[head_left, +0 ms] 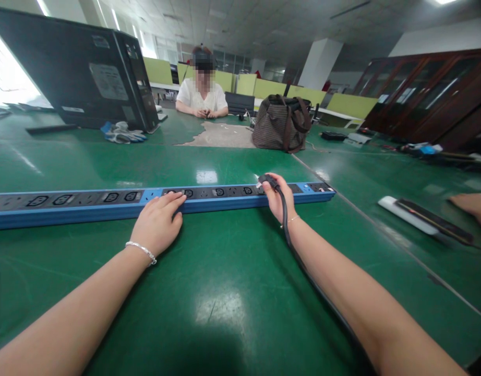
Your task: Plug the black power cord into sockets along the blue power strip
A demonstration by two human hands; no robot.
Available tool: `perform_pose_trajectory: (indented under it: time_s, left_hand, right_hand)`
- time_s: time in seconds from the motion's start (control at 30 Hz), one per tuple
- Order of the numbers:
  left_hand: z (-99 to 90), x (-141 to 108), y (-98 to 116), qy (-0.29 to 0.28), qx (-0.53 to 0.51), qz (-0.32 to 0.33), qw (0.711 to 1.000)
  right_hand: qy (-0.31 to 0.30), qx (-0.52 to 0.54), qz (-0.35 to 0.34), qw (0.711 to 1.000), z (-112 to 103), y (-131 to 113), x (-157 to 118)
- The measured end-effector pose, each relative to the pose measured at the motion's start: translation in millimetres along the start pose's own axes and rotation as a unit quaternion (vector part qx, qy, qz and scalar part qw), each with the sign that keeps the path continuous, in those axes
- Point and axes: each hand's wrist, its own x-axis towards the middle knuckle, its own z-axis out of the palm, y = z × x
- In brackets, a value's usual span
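Observation:
A long blue power strip [225, 204] with a row of black sockets lies across the green table. My left hand [156, 219] rests on its middle part, fingers lying over the edge and sockets, holding nothing. In my right hand [278, 201] is a black plug [268, 181], pinched between thumb and fingers above the right part of the strip. The plug's metal pins point up and left, clear of the sockets. From the plug a black cable [303, 266] runs down along my right forearm.
A black computer case [107, 78] and gloves [123, 132] stand at the back left. A person [201, 96] sits across the table [209, 271], beside a brown bag [281, 122]. Further right lie a white bar [407, 215] and a black bar [434, 221], near another person's hand [473, 206].

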Motion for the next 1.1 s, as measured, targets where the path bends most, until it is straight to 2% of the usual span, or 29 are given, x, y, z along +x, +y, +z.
perform_pose_trajectory:
  time_s: [0.17,0.3,0.4,0.7,1.1]
  left_hand:
    - [0.8,1,-1,0.002,0.003,0.0,1.0]
    - [1.8,2,-2,0.01,0.004,0.006,1.0]
    - [2.6,2,-3,0.019,0.007,0.011,1.0]
    - [5.2,2,-6,0.029,0.003,0.02,0.999]
    - [5.4,2,-6,0.036,0.007,0.025,0.999]
  right_hand:
    - [-0.126,0.003,-0.046,0.991,41,-42,-14]
    - [-0.163,-0.032,-0.059,0.984,73,-64,-12]
    - [-0.167,-0.074,-0.058,0.981,86,-74,-8]
    - [-0.211,-0.136,-0.068,0.965,95,-88,-9]
    - [-0.195,-0.18,-0.131,0.955,97,-91,-15]
